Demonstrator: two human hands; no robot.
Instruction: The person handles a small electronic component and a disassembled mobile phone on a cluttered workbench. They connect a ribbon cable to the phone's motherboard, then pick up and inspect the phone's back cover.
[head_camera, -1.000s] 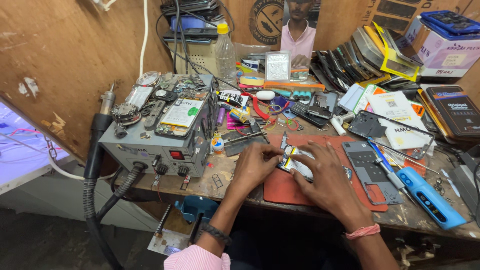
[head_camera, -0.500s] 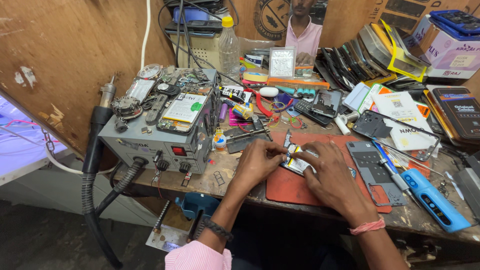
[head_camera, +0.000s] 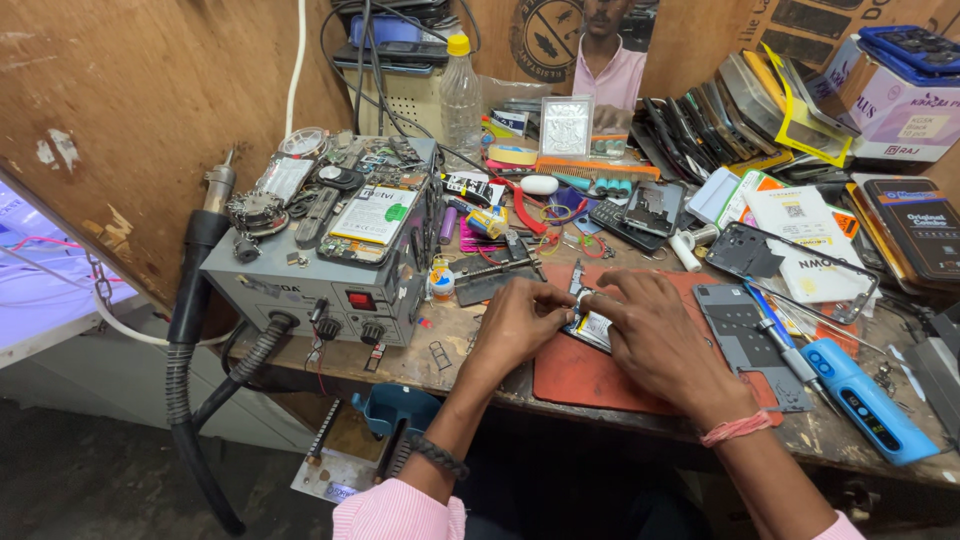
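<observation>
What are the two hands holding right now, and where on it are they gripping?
Both the left hand and right hand pinch a small flat phone part by its upper end, over the red-brown work mat.

Grey rework station (head_camera: 330, 270), plastic bottle (head_camera: 461, 95), blue electric screwdriver (head_camera: 866, 400), red pliers (head_camera: 522, 205).

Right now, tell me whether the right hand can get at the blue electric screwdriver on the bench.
Probably yes. The right hand rests on the small phone part on the red mat; the blue electric screwdriver lies uncovered to its right, with only flat parts between.
</observation>
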